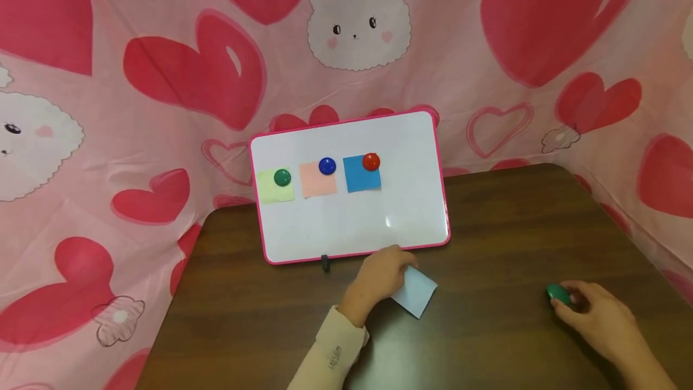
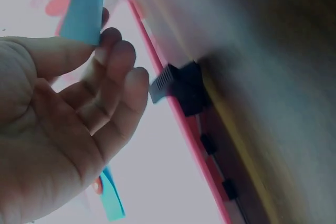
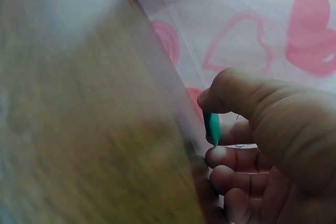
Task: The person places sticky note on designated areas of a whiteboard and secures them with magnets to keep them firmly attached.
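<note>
Just in front of the whiteboard's lower edge, my left hand (image 1: 381,275) pinches a light blue sticky note (image 1: 417,292) between thumb and fingers. In the left wrist view that sticky note (image 2: 84,9) stands up from the fingertips. Far to the right over the table, my right hand (image 1: 601,315) holds a round green magnet (image 1: 558,294) by its edges. The right wrist view shows the magnet (image 3: 211,126) edge-on between thumb and index finger. On the whiteboard (image 1: 335,230) are green, pink and blue notes, under a green, a blue and a red magnet (image 1: 370,162).
The whiteboard with its pink frame leans at the back of the brown table (image 1: 487,342). A black clip (image 1: 325,263) sits on its lower edge. Behind hangs a pink cloth (image 1: 444,35) with hearts and rabbits.
</note>
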A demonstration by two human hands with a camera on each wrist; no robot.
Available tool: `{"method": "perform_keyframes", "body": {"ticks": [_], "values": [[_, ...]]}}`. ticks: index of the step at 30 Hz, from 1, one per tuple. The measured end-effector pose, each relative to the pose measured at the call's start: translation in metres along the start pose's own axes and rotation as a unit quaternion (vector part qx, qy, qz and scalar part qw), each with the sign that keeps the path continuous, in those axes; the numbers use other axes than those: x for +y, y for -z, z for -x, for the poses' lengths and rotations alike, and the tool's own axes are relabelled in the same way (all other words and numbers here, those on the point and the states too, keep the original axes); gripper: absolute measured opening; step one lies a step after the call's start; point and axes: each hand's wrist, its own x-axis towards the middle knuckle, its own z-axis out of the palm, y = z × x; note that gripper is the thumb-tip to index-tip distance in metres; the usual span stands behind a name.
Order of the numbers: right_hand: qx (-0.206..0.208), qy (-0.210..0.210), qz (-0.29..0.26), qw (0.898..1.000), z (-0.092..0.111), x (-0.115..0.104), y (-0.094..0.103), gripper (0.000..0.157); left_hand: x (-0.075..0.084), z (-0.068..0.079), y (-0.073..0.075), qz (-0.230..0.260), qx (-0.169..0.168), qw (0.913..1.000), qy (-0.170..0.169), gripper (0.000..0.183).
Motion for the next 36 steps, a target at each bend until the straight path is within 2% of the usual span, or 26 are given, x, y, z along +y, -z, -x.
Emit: {"method": "perform_keyframes", "body": {"ticks": [4,8,12,17,22,29,36], "values": [[0.001,0.005,0.001,1.000,-0.002,0.000,0.001,0.052,-0.007,-0.003,0.006,0.050,0.013,0.9985,0.016,0.026],[0.004,0.010,0.002,1.000,-0.003,0.001,0.001,0.052,-0.013,-0.006,0.009,0.113,0.074,0.9905,0.025,0.012],[0.010,0.010,0.002,1.000,-0.003,0.001,0.000,0.051,-0.017,-0.008,0.009,0.145,0.127,0.9813,0.008,0.015],[0.013,0.006,0.002,1.000,-0.003,0.000,0.000,0.049,-0.018,-0.010,0.010,0.157,0.162,0.9741,-0.016,0.017],[0.012,0.000,0.003,1.000,-0.002,-0.001,0.001,0.049,-0.018,-0.013,0.013,0.172,0.176,0.9692,-0.010,0.020],[0.020,-0.002,-0.005,1.000,-0.001,-0.002,-0.001,0.047,-0.017,-0.021,0.020,0.204,0.155,0.9665,0.020,0.026],[0.003,-0.010,-0.008,1.000,-0.002,-0.003,0.001,0.050,-0.023,-0.032,0.020,0.233,0.180,0.9556,-0.020,0.029]]}}
